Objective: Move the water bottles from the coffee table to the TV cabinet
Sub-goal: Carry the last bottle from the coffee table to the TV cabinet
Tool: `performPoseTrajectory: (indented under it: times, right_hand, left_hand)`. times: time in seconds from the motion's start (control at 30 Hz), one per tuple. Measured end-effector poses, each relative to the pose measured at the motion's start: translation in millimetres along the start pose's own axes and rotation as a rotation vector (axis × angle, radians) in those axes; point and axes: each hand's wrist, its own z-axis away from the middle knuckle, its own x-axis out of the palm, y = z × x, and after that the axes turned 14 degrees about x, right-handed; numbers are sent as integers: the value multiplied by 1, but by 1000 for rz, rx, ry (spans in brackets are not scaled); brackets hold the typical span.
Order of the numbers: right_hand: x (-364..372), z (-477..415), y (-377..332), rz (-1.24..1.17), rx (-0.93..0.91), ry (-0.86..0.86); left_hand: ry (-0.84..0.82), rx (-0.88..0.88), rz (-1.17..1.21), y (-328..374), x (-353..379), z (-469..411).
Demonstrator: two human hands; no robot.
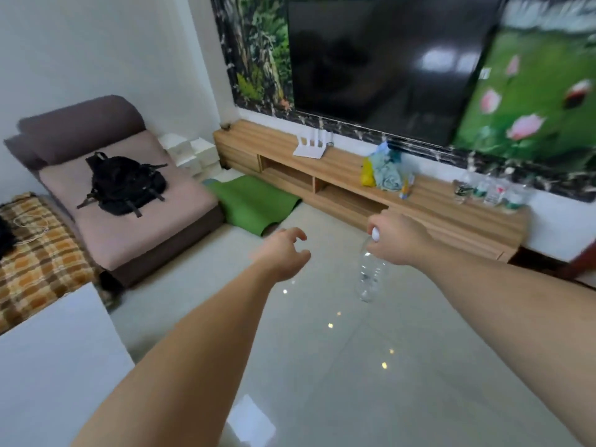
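My right hand [398, 238] grips a clear plastic water bottle [371, 274] by its white-capped neck, and the bottle hangs down over the pale tiled floor. My left hand [283, 254] is stretched forward beside it, fingers curled apart and holding nothing. Ahead runs the long low wooden TV cabinet [351, 167] under a wall-mounted black TV [387, 62]. Several clear water bottles [490, 191] stand in a row on the cabinet's right end, a short way beyond my right hand. A white corner of the coffee table [54, 366] shows at lower left.
On the cabinet stand a white router [311, 145] and a yellow and blue bundle of bags [382, 171]. A green mat [254, 201] lies on the floor by the cabinet's left end. A brown sofa [122, 201] with a black backpack [124, 183] is at left.
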Motion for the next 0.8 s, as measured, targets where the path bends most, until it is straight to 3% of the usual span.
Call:
performPoseTrajectory:
  times: [0.4,0.8]
  right_hand:
    - [-51,-13,197,2,391,89]
    - [-63,-184,297,-275,536,13]
  left_hand:
    - [-186,266,-21,141,104,-134]
    - [-284,348,-29,179,153,-339]
